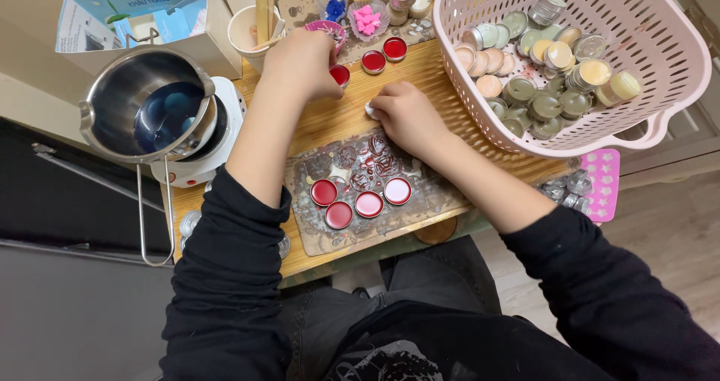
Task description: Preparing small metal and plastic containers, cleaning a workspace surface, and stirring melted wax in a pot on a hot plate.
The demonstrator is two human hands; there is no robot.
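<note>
My left hand (300, 64) reaches to the far side of the wooden table (420, 70), fingers curled around a small pink cup (327, 28) beside a red-filled tin (340, 74). My right hand (405, 115) rests closed on the table, pinching a small white piece (370, 110). Two more red-filled tins (384, 55) sit just beyond. Several round tins of red wax (360, 199) lie on a stained brown mat (424, 201) close to me.
A pink basket (675, 58) full of small filled tins stands at the right. A steel pot (127, 100) sits on a white warmer at the left. Small cups of coloured wax bits (366, 17) and a paper cup (251, 27) stand at the back. A pink mould (604, 180) lies right.
</note>
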